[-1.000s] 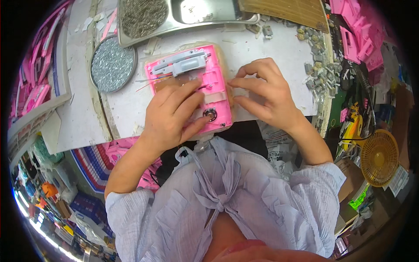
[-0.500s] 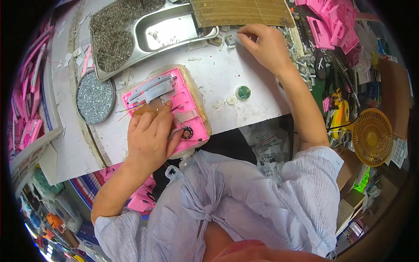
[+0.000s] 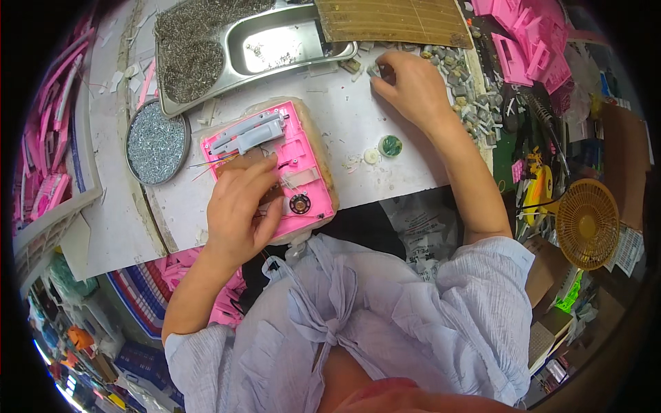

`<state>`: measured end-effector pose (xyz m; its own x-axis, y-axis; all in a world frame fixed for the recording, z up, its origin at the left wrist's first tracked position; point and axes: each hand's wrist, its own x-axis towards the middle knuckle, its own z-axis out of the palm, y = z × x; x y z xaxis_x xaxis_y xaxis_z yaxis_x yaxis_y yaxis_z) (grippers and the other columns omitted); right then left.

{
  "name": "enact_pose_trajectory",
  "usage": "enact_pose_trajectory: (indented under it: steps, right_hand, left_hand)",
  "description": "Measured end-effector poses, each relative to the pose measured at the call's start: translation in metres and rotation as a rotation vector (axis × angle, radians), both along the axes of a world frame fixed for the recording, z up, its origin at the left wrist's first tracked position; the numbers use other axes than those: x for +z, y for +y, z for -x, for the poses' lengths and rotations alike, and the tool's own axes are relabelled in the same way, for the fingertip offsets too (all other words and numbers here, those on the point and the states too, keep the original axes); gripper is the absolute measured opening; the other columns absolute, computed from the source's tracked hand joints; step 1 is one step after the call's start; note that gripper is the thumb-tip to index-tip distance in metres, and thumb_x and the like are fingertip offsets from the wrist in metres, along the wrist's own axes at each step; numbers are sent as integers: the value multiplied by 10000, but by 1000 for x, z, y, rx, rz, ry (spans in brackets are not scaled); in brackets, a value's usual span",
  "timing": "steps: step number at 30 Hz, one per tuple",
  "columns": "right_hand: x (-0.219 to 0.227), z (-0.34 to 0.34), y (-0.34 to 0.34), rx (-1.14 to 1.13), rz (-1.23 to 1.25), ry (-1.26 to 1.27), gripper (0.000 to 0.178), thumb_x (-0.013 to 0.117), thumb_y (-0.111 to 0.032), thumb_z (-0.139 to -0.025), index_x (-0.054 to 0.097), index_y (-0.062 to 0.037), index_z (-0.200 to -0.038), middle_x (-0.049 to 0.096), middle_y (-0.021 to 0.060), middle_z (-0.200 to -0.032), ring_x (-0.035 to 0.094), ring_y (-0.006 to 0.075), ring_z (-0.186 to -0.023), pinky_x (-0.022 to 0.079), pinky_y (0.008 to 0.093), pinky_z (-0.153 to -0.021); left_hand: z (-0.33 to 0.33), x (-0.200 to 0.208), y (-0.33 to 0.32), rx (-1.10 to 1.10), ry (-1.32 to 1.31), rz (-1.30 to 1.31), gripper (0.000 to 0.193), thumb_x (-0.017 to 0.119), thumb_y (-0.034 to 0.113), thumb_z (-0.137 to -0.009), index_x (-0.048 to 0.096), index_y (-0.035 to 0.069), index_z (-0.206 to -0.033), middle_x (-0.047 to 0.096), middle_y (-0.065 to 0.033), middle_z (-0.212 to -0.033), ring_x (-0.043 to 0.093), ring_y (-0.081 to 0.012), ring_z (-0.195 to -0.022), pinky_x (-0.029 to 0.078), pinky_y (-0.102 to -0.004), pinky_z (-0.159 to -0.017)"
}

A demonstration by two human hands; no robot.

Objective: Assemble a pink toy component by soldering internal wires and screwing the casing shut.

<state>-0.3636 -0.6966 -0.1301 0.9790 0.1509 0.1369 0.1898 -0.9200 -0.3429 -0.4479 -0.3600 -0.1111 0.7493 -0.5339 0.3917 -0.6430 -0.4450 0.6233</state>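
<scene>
The pink case (image 3: 295,146) lies on the table (image 3: 420,172), a round dish (image 3: 188,143) left of it. Over its left part the left hand (image 3: 241,203) rests, fingers parted; beyond its upper right, the right hand (image 3: 415,89) meets a grey block (image 3: 374,70), grip unclear.

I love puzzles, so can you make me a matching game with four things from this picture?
Things:
1. left hand
2. right hand
3. round dish
4. fan

Clues:
A. yellow
B. beside a small grey block
C. over the pink case
D. filled with silvery bits

Right pairs: 1-C, 2-B, 3-D, 4-A.
</scene>
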Motion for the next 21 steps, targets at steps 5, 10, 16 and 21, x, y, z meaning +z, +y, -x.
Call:
enact_pose_trajectory:
  steps: [5, 10, 16, 21]
  right_hand:
    - [39, 47, 26, 193, -402, 0, 309, 755, -96, -808, 699, -31, -1105, 705, 112, -925, 679, 247, -799, 553, 333, -697]
    - [70, 81, 50, 387, -489, -179, 364, 828, -77, -744, 690, -35, -1078, 693, 113, -930, 665, 269, -794, 543, 352, -668]
    - [73, 111, 28, 327, -680, -213, 291, 847, -18, -741, 700, 7, -991, 720, 125, -858, 689, 274, -720, 543, 344, -642]
    - [61, 127, 8, 173, -1546, 173, 201, 828, 54, -769, 689, 8, -907, 723, 163, -870, 709, 232, -717, 574, 326, -620]
  left_hand:
    - [-8, 43, -33, 113, 516, 169, 322, 795, 104, -836, 656, 12, -1112, 716, -118, -964, 626, -148, -654, 485, -290, -571]
    - [-49, 53, -69, -124, 945, 149, 259, 727, 157, -952, 643, -16, -1125, 695, -41, -874, 631, -73, -751, 495, -233, -639]
    - [-52, 67, -86, -289, 1514, 332, 224, 663, 222, -1012, 644, 11, -1086, 688, -34, -807, 540, -48, -526, 436, -221, -472]
    - [-67, 71, -117, -434, 1492, 208, 246, 649, 258, -1016, 678, 29, -1101, 696, -21, -820, 588, -55, -607, 458, -226, -513]
